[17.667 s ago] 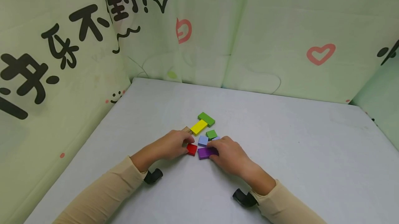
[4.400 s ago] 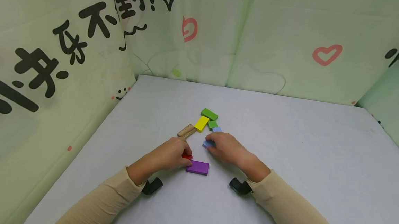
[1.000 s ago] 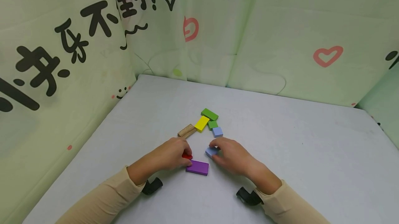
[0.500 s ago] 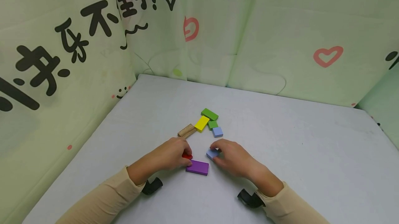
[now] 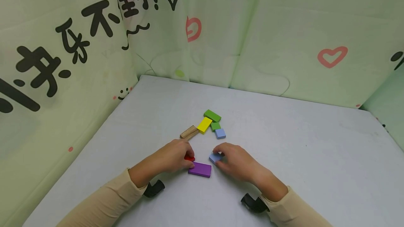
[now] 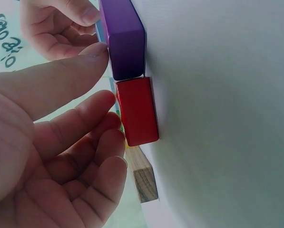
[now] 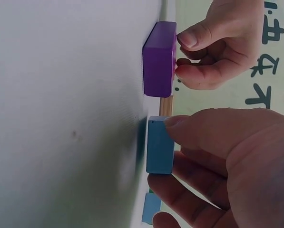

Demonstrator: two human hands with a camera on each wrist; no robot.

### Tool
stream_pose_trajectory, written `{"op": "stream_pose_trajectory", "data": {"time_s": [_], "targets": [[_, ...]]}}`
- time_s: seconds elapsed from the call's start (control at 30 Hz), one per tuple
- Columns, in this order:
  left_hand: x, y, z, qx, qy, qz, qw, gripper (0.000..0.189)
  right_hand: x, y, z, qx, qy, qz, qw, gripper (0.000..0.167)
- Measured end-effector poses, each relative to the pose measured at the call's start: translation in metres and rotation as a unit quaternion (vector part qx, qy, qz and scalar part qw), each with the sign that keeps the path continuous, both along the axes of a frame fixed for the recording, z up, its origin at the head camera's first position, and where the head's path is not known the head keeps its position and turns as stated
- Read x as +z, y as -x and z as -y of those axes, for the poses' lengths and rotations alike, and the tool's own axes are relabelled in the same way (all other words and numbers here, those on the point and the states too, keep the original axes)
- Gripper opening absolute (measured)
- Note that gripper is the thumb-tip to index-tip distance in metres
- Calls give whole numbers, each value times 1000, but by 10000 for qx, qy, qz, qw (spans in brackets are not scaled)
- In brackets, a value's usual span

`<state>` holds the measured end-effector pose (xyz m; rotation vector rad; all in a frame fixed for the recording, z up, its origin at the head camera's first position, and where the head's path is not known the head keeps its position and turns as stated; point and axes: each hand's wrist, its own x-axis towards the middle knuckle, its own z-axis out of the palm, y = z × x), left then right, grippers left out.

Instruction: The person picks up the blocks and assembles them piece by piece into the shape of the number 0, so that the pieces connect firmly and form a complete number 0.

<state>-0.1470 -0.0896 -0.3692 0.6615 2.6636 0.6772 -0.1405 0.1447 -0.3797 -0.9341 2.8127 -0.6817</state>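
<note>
In the head view, my left hand (image 5: pixel 175 155) rests at a red block (image 6: pixel 139 111) and a purple block (image 5: pixel 201 170), which meet end to end. Its thumb touches the purple block's top edge, and its bent fingertips lie against the red one, mostly hidden from above. My right hand (image 5: pixel 238 160) pinches a light blue block (image 7: pixel 160 147) between thumb and fingers, just right of the purple block and with a gap between the two. Beyond that hand sits a second light blue block (image 5: pixel 220 133), touching a small green block (image 5: pixel 215 126).
A yellow block (image 5: pixel 204 125) and a longer green block (image 5: pixel 212 115) continue the curved row at the back. A wood-grain block (image 5: pixel 189 133) joins the yellow one's left end. The white table (image 5: pixel 284 157) reaches to printed curtains (image 5: pixel 268 27) behind and at the left.
Over several seconds the row has spread into an open loop, with the red and purple blocks nearer me. In the last second my right hand has drawn the light blue block slightly towards me.
</note>
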Motion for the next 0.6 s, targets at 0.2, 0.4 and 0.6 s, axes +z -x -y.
{"op": "stream_pose_trajectory", "data": {"time_s": [0.2,0.4,0.6], "targets": [[1,-1,0,28,-17,46,10000,19,0,-2,-1,7,1,12,10000,23],[0,0,1,3,-47,-5,10000,19,0,-3,-1,44,-5,-6,10000,23],[-1,0,1,-15,-25,-19,10000,20,0,-3,-1,69,21,-44,10000,23]]}}
